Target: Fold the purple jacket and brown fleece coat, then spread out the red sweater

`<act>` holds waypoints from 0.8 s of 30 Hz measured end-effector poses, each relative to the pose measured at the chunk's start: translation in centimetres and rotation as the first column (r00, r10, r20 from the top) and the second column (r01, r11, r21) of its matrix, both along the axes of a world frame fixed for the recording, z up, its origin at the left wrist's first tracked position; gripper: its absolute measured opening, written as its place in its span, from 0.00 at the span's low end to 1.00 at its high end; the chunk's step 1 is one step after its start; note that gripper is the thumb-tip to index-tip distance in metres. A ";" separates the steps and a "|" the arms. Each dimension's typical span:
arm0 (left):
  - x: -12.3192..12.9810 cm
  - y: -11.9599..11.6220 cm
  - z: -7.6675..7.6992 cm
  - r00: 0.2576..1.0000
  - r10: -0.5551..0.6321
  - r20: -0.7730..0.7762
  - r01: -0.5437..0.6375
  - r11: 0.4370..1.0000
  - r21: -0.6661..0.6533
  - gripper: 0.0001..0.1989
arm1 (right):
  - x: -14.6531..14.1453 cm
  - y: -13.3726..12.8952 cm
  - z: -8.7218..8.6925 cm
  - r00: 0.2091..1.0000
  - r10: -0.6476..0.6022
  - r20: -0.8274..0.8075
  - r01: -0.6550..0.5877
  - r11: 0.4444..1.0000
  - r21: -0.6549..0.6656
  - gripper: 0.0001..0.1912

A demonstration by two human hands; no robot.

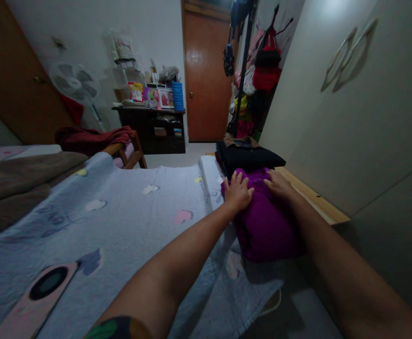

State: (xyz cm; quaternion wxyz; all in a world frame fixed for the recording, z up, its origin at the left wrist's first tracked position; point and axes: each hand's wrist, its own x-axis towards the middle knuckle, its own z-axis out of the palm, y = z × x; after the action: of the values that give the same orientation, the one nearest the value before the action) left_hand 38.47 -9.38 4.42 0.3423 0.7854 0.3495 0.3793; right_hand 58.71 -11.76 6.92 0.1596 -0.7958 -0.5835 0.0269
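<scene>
A folded purple garment (269, 230) lies on the right edge of the bed, its near end hanging close to the edge. My left hand (238, 192) rests on its far left part with the fingers spread. On the far right part lies my right hand (278, 183), fingers stretched over the cloth. Just beyond it sits a stack of dark folded clothes (248, 157), with a brown piece (241, 140) on top. What lies under the purple garment is hidden.
A light blue patterned sheet (163, 202) covers the bed. A pink phone (36, 301) lies at the near left, and a brown blanket (22, 188) behind it. A pale wardrobe (333, 132) stands close on the right. A fan (75, 82) and dark cabinet (135, 132) are farther back.
</scene>
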 end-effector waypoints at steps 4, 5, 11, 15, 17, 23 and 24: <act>0.3 1.5 -1.6 0.993 -0.110 -0.052 0.110 0.994 0.002 0.20 | -2.2 1.9 -2.1 0.995 -0.059 0.078 0.065 0.995 -0.071 0.32; 0.2 1.7 -2.2 0.993 -0.106 -0.045 0.105 0.994 -0.031 0.21 | -2.3 2.0 -2.8 0.995 -0.070 0.066 0.077 0.991 -0.108 0.33; 0.1 2.0 -3.2 0.999 -0.032 -0.044 0.024 0.984 -0.179 0.26 | -1.8 1.9 -5.2 0.996 -0.083 -0.011 0.078 0.966 -0.246 0.35; 0.3 2.1 -2.8 0.993 -0.020 -0.117 0.002 0.988 -0.155 0.28 | -1.7 2.2 -4.9 0.993 -0.110 -0.050 0.091 0.952 -0.292 0.38; 0.3 2.1 -2.9 0.990 -0.036 -0.135 0.017 0.990 -0.140 0.28 | -1.7 2.3 -4.9 0.991 -0.126 -0.053 0.104 0.946 -0.307 0.38; 0.1 1.9 -3.3 0.979 -0.051 -0.196 0.033 0.995 -0.092 0.27 | -2.3 2.0 -4.8 0.992 -0.122 -0.045 0.106 0.962 -0.253 0.36; -0.1 1.8 -3.1 0.960 -0.054 -0.274 0.042 0.998 -0.048 0.27 | -2.3 2.0 -4.5 0.992 -0.114 -0.053 0.100 0.970 -0.221 0.36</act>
State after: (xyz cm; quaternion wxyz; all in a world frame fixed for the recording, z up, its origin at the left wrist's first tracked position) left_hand 38.42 -7.62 1.33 0.3156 0.8315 0.3823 0.2508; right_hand 56.39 -9.80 2.39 0.0918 -0.8376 -0.5276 0.1079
